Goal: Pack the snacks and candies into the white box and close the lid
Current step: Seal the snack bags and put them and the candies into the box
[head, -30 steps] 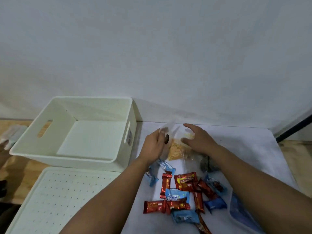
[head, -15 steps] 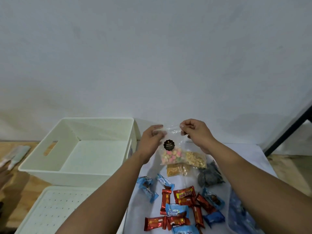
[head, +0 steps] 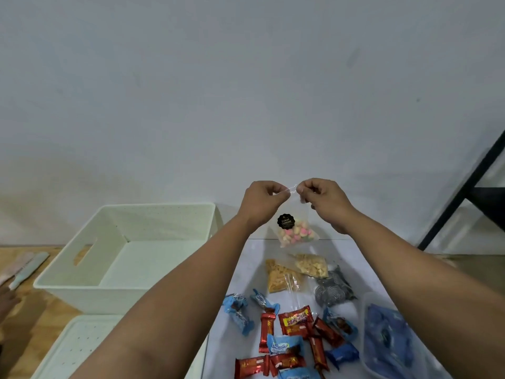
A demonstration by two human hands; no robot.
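A clear bag of pastel candies [head: 296, 233] with a black round label hangs in the air above the white cloth. My left hand [head: 263, 200] and my right hand [head: 323, 197] both pinch its top edge, close together. The open white box [head: 82, 285] stands to the left with nothing visible inside. Its perforated lid [head: 82, 348] lies flat in front of it. On the cloth below lie two clear bags of yellow snacks [head: 282, 276] [head: 311, 265], a bag of dark spiral cookies [head: 332, 289], and several red and blue wrapped candies [head: 295, 340].
A clear tub of blue-wrapped items [head: 390, 340] sits at the right edge of the cloth. A pale knife-like tool [head: 27, 269] lies on the wooden table far left. A black metal frame [head: 464, 187] leans at the right. A white wall stands close behind.
Both hands have lifted the candy bag off the cloth and raised it, moving closer together along its top edge. The second yellow snack bag now lies on the cloth.
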